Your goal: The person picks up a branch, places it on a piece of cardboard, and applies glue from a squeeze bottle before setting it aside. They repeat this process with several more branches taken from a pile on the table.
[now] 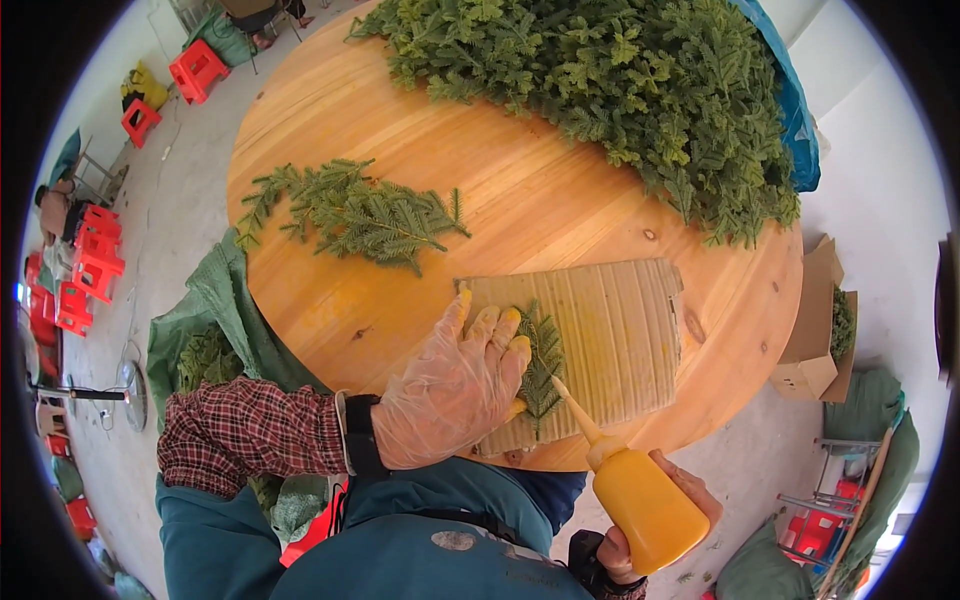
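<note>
My left hand (445,385), in a clear plastic glove with yellow-stained fingertips, lies palm down on a ridged piece of cardboard (625,340). Its fingers are spread, and some tips touch the left side of a small green artificial fir sprig (543,365) lying on the cardboard. Wrapped in my right hand (690,490) is a squeeze bottle (645,510) of yellow liquid. The bottle tilts up and left, its narrow nozzle at the sprig's right edge. Whether any liquid is coming out, I cannot tell.
A round wooden table (350,300) carries a loose bunch of sprigs (370,215) at left and a large pile of greenery (620,90) at the back right. A cardboard box (805,340) stands beyond the right edge. Red stools (198,72) are on the floor at left.
</note>
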A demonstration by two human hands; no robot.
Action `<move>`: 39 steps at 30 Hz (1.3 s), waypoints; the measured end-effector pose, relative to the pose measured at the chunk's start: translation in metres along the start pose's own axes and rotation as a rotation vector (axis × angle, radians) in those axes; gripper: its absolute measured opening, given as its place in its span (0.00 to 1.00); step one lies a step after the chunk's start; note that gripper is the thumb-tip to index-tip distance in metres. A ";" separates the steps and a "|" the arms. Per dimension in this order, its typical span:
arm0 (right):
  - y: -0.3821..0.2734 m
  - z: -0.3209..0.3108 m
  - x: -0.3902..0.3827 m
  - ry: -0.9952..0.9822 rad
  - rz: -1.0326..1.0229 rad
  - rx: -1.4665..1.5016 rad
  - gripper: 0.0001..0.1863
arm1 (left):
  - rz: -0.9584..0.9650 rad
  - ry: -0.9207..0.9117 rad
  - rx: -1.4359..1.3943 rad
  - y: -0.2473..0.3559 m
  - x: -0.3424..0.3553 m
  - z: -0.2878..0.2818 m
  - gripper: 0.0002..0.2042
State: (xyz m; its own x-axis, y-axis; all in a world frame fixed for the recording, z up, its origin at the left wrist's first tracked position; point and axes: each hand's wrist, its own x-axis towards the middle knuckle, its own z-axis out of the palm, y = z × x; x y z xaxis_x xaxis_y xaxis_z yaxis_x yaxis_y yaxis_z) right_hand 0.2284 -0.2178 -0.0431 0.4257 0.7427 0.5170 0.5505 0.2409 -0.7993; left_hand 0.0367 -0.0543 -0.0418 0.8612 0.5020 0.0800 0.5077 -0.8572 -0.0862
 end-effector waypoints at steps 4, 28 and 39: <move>-0.003 -0.007 -0.006 -0.011 0.002 -0.090 0.50 | -0.005 0.001 0.009 0.001 0.001 -0.001 0.26; -0.010 -0.049 -0.036 0.055 0.029 0.066 0.40 | -0.046 0.009 -0.025 -0.017 0.002 -0.023 0.28; 0.052 -0.015 0.017 0.385 0.303 0.913 0.29 | 0.280 0.210 -0.090 -0.025 0.024 -0.008 0.17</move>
State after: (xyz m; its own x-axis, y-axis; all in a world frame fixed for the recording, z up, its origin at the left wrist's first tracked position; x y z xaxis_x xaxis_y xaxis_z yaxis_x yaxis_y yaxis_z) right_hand 0.2751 -0.2023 -0.0713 0.7447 0.6399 0.1896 -0.3043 0.5784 -0.7569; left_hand 0.0443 -0.0220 -0.0300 0.9378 0.2202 0.2684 0.2410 -0.9694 -0.0467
